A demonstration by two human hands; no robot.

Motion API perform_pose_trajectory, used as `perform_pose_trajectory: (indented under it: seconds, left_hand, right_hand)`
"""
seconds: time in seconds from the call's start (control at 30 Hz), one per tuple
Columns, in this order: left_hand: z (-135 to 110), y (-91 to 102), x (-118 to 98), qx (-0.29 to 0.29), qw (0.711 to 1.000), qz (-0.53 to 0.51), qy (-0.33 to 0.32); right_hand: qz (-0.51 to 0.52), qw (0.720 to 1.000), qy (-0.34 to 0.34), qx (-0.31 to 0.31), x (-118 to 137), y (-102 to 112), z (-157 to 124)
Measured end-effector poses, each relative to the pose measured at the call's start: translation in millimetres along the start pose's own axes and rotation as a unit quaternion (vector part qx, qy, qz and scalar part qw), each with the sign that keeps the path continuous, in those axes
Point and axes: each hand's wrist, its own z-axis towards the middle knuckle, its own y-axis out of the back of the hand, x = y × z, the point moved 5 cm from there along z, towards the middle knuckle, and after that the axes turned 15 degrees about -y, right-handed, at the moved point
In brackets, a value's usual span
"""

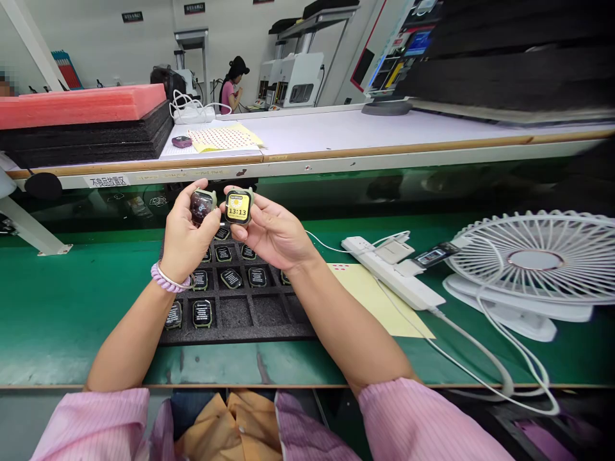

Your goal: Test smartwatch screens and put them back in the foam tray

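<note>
My left hand [185,240] is closed on a smartwatch body [202,206] with a dark screen, gripped between thumb and fingers. Close beside it, my right hand [276,234] pinches a second smartwatch body [238,208], whose yellow screen shows a flower and 13:13. Neither watch has a strap. Under both hands lies a black foam tray [235,312] with square compartments. Several watch bodies sit in it, among them one [202,313] in the front row, their dark screens lit with white text. Part of the tray is hidden by my hands and forearms.
A white power strip [394,275] with cables lies right of the tray, over a yellow sheet [375,301]. Further right stands a white fan [533,259]. Ahead, a raised shelf [317,134] carries foam stacks, including a pink foam block [86,105]. A person [232,86] sits beyond.
</note>
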Motion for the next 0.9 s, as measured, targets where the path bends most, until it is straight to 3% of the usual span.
perform_pose_trajectory:
  seconds: [0.53,0.7,0.8,0.9]
  left_hand:
    - [2.3,0.3,0.9,0.011,1.000,-0.004,0.009]
    - [2.4,0.1,13.9,-0.030,0.984,-0.081,0.157]
    - [0.3,-3.2,16.7,-0.040,0.945,-0.172,0.275]
    - [-1.3,-7.7,13.8,-0.017,0.912,-0.232,0.337]
  right_hand:
    - [0.033,0.999,-0.014,0.015,0.5,-3.8,-2.4]
    - [0.036,0.996,-0.057,-0.050,-1.7,6.7,3.4]
    - [0.053,0.992,-0.068,-0.092,-2.5,18.7,8.0]
    - [0.052,0.992,-0.055,-0.098,-2.9,27.6,12.0]
